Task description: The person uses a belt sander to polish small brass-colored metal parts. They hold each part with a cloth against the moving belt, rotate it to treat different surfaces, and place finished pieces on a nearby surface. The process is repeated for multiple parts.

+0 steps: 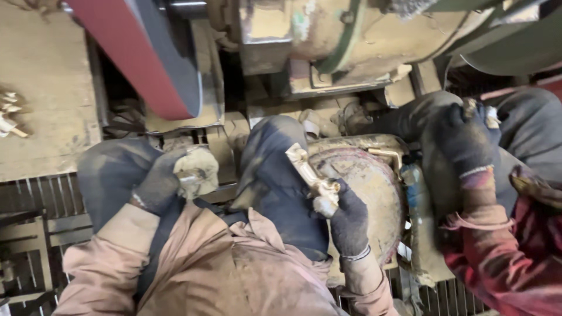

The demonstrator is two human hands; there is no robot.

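Nearest to us are our own dusty tan sleeves and dark trouser knees, seen from above as we sit at a grimy sanding machine (351, 41). Far and left of centre, its red abrasive belt (134, 58) slants down toward us, the largest thing in the scene beside the machine's worn housing. Right of our knees lies a round, rust-stained drum lid (374, 193), and farther right a co-worker in a red sleeve (503, 269) sits close, their dark-gloved hand (468, 140) closed on a small metal piece we cannot make out. Our right hand (349, 219), in a dark glove, is clenched around the lower end of a brass tap fitting (310, 175), which angles up and left over our right knee, near the drum lid. Our left hand (158, 184), also gloved, is curled tight on a smaller pale, rag-like wad (196, 169) over our left knee. On the dusty worktop (41, 88) at far left lie a few small brass parts (9, 114).
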